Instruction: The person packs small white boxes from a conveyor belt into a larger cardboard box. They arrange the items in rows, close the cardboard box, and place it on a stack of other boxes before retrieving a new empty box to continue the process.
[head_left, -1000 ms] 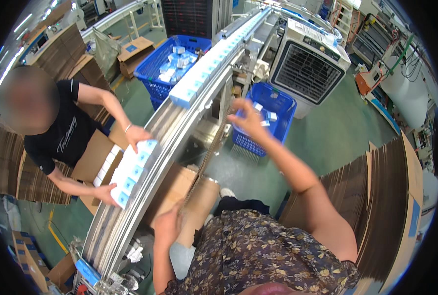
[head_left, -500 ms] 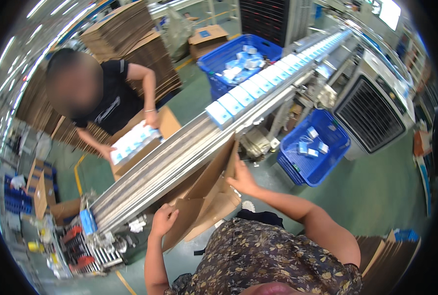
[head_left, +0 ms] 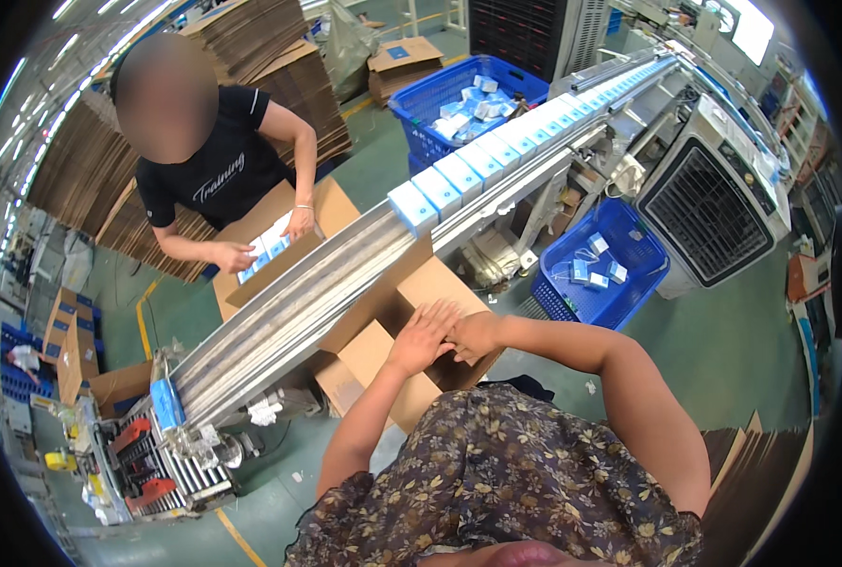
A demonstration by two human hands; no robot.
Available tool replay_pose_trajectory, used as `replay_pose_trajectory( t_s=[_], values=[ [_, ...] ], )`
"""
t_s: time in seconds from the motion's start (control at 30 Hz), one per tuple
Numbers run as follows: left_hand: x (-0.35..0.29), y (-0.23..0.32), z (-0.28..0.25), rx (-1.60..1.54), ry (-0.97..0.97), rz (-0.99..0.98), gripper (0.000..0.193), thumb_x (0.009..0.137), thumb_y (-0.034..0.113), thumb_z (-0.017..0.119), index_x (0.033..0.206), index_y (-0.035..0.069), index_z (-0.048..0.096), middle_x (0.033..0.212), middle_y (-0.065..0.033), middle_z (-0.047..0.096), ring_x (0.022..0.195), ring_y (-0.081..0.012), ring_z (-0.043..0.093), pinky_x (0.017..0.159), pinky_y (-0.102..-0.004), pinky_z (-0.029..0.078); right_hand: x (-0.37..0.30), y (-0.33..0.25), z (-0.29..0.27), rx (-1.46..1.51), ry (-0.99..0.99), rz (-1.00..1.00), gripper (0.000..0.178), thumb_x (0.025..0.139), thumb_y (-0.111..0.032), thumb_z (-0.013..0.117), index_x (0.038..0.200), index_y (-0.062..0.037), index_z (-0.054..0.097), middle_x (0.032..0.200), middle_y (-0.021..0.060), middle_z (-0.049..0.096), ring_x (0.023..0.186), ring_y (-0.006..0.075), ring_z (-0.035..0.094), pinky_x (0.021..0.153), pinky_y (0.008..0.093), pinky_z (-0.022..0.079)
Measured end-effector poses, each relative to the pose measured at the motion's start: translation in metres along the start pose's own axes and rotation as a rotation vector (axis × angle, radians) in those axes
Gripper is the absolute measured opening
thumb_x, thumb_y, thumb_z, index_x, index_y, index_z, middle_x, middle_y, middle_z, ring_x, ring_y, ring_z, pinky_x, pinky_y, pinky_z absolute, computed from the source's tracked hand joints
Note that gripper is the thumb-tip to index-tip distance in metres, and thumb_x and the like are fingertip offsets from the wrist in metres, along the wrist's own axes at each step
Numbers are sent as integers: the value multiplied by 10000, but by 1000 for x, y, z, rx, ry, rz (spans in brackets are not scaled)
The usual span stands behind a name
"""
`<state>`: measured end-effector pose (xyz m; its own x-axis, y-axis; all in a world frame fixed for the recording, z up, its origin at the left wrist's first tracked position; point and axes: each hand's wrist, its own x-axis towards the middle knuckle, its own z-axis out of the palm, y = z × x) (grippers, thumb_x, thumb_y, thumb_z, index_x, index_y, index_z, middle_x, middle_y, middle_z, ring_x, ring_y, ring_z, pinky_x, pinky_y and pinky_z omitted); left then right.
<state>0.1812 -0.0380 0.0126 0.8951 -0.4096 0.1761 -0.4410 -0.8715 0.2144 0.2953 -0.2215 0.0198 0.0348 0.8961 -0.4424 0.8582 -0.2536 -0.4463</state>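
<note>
A brown cardboard box (head_left: 375, 352) stands with its flaps apart in front of me, against the near side of the conveyor (head_left: 288, 298). Over its opening my left hand (head_left: 425, 338) is stretched out flat, fingers extended and holding nothing. Beside it, fingertips close to the left hand, my right hand (head_left: 476, 335) is curled at the flap on the box's right side; its fingers are partly hidden. On the belt, a row of white-and-blue small cartons (head_left: 460, 176) runs up to the far right, ending just beyond my box.
Across the conveyor a co-worker (head_left: 215, 175) has both hands in another cardboard box (head_left: 279, 267) holding cartons. Blue baskets with loose cartons stand behind the belt (head_left: 421, 142) and at right (head_left: 558, 300). An air cooler (head_left: 714, 213) and stacked flat cardboard (head_left: 756, 482) are at right.
The folded cardboard has been spread into an open box. My hands have come together over it, the left moving right and up. The co-worker has straightened up, hands still at their box.
</note>
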Motion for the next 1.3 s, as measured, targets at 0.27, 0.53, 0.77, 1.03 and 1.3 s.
replay_pose_trajectory(
  t_s=[0.27,0.53,0.77,1.03,1.3],
  values=[
    [3,-41,17,-126,-123,24,459,975,315,540,1347,46,552,1445,-153,508,1377,-328,430,1137,-429,345,-69,-42,-29,-261,70,171,568,979,-602,408,1139,-110,641,1055,182,683,1095,322,636,1063,621,351],
    [-12,-36,-71,226,348,-716,578,865,203,663,1381,7,490,1267,-147,610,1160,-316,565,1053,-473,369,53,25,44,-37,1004,700,551,1004,-435,462,1441,-99,456,1367,219,558,1263,422,516,1052,620,362],
    [-148,44,12,105,224,-764,663,929,347,597,1460,-4,410,1471,-188,477,1389,-382,407,1159,-476,275,71,71,85,1121,564,699,641,992,-538,457,1419,-61,433,1283,185,632,1077,333,655,824,566,521],
    [-424,26,17,-377,782,-1672,483,1019,411,469,1299,42,605,1383,-149,548,1158,-335,540,986,-436,432,163,23,207,499,330,724,694,929,-617,525,1211,6,642,1133,164,695,1105,248,649,917,320,489],
    [-428,9,46,-1825,931,-1260,636,1001,522,504,1464,97,412,1457,-94,495,1331,-257,480,1096,-442,399,37,-144,-34,1117,219,23,368,982,-288,604,1217,-5,599,930,88,692,833,159,639,735,332,505]
  ],
)
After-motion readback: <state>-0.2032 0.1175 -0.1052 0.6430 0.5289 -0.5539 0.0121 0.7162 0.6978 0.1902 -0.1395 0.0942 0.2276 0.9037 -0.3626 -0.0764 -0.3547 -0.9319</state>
